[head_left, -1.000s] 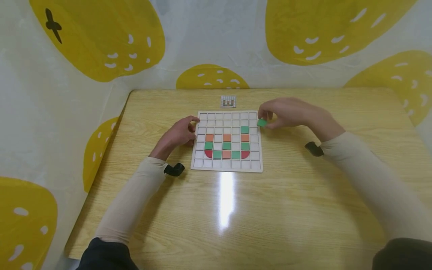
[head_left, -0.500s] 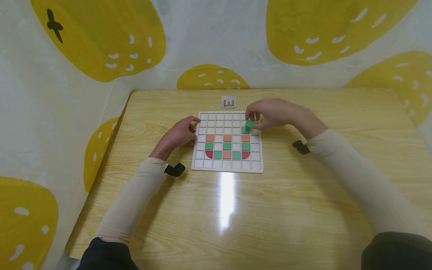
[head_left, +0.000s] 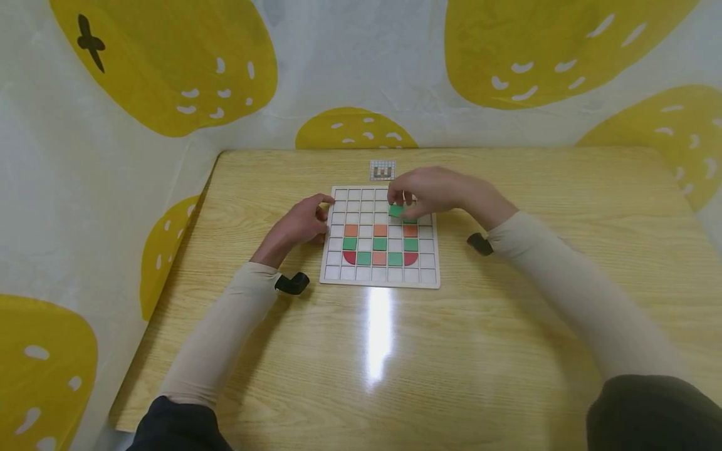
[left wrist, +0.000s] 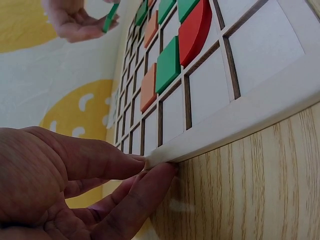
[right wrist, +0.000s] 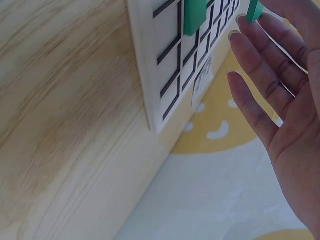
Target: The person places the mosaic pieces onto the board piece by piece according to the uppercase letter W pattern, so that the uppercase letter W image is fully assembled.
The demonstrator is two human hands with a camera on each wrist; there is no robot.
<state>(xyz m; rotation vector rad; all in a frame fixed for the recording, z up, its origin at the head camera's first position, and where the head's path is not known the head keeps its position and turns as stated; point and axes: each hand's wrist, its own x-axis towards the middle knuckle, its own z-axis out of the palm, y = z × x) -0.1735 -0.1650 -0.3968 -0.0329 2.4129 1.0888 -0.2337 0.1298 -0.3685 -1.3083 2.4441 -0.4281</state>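
Observation:
A pale wooden grid board (head_left: 345, 274) lies on the table, with several green, orange and red tiles set in its squares. My right hand (head_left: 431, 189) pinches a green square tile (head_left: 396, 210) over the board's far right part. In the right wrist view that tile (right wrist: 255, 10) is held off the board, its remaining fingers spread. Below the hand, another green tile (right wrist: 195, 17) sits in a square. My left hand (head_left: 300, 220) holds the board's left edge; in the left wrist view the thumb (left wrist: 107, 157) and a finger meet at the rim.
Beyond the board's far edge lies a small card (head_left: 383, 170) with a printed grid pattern. The wooden table (head_left: 479, 344) ends at a wall cloth (head_left: 361, 75) with yellow fruit shapes at the back and left.
My right hand has moved left with the green tile, from beside the board's right edge to over its far right squares. My left hand stays at the left edge.

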